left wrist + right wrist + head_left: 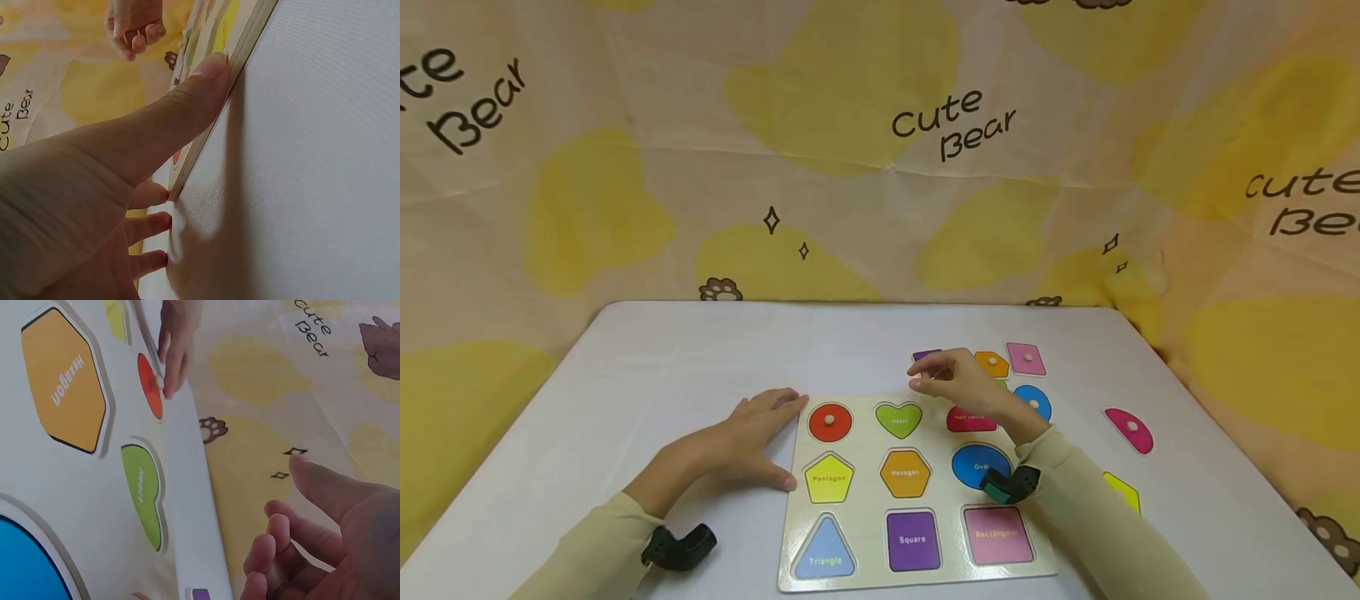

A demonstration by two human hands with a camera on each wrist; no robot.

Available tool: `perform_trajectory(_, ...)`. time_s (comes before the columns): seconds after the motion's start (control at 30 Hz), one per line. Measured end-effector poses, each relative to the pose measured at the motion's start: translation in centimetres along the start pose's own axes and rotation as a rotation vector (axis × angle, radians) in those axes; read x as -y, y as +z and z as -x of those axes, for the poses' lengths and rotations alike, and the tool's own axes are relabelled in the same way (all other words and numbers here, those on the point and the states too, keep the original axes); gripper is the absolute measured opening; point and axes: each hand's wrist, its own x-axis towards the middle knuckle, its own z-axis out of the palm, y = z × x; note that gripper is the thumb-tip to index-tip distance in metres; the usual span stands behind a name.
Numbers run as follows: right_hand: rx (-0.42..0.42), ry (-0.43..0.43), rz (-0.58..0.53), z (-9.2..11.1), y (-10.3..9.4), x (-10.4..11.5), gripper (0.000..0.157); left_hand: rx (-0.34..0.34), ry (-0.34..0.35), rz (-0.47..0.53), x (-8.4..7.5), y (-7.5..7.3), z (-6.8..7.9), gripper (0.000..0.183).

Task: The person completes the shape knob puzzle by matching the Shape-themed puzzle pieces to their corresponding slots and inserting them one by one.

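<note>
A wooden shape-puzzle board (865,517) lies on the table, with coloured, mostly labelled recesses. At its top left sits a red circle piece (825,428) with a white knob. My left hand (752,437) rests against the board's left side, its thumb (209,72) at the edge and a fingertip near the top corner. Over the board's upper right hovers my right hand (962,385), loosely bent, with nothing between thumb and fingers in the right wrist view. Below it lie the green heart recess (898,422) and the half-round recess (972,422), partly covered by that hand.
Behind and beside the right hand lie knobbed pieces: purple (927,355), orange (988,367), pink (1019,353) and blue (1030,394), some partly hidden. Farther right are a magenta half-round (1123,421) and a yellow piece (1123,492). A printed cloth (850,125) hangs behind the table.
</note>
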Motion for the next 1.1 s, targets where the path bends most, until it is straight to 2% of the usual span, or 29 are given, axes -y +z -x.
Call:
perform_trajectory(0.23, -0.007, 0.054, 0.013, -0.1, -3.1, -1.3, 0.036, -0.002, 0.0, -0.001, -0.1, 0.0, 0.0, 0.111)
perform_trajectory(0.5, 0.007, 0.111, 0.049, 0.4, -5.4, -3.6, 0.038, 0.0, 0.008, 0.006, 0.1, 0.0, 0.1, 0.112)
perform_trajectory(1.0, 0.053, 0.225, 0.173, 1.2, -7.4, -5.6, 0.029, -0.007, -0.009, 0.005, 0.3, 0.4, -0.1, 0.111)
perform_trajectory(1.1, 0.047, 0.269, 0.198, 1.3, -7.5, -5.9, 0.027, -0.008, -0.005, 0.008, 0.2, 0.3, -0.1, 0.111)
